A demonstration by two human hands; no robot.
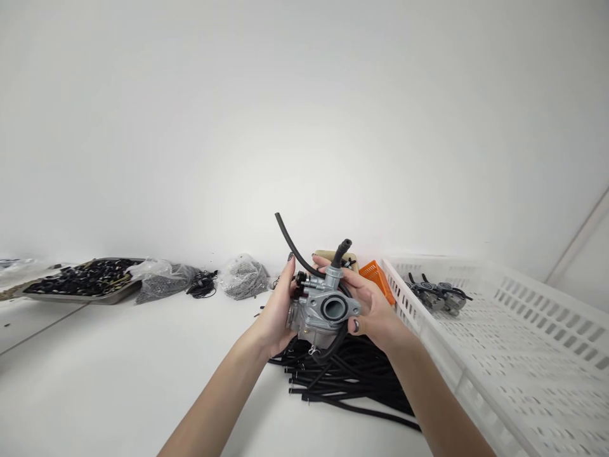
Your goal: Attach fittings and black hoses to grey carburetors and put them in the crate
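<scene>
Both hands hold a small metal carburetor [323,308] up in the air above the middle of the white surface [118,368], over a heap of black hoses [347,381]. The left hand [278,314] cups its left side, fingers [290,270] curled around the back, so most of the palm side is hidden behind the part. The right hand [371,304] clasps the right side, thumb pressed against the flange beside the round opening, the other fingers wrapped behind and mostly out of sight. A thin black tube [291,244] curves up from the carburetor's top, and a short black elbow stands beside it; another tube loops under the body.

Toward the right edge of the surface sits a white perforated crate [523,355], cut off by the frame, with a few more carburetors [438,295] at its far end, too small to read in detail. An orange basket [377,279] is partly hidden behind the right hand. Along the far edge lie a metal tray of small black parts [83,279] and two clear bags of tiny pieces [164,279], whose contents are hard to make out.
</scene>
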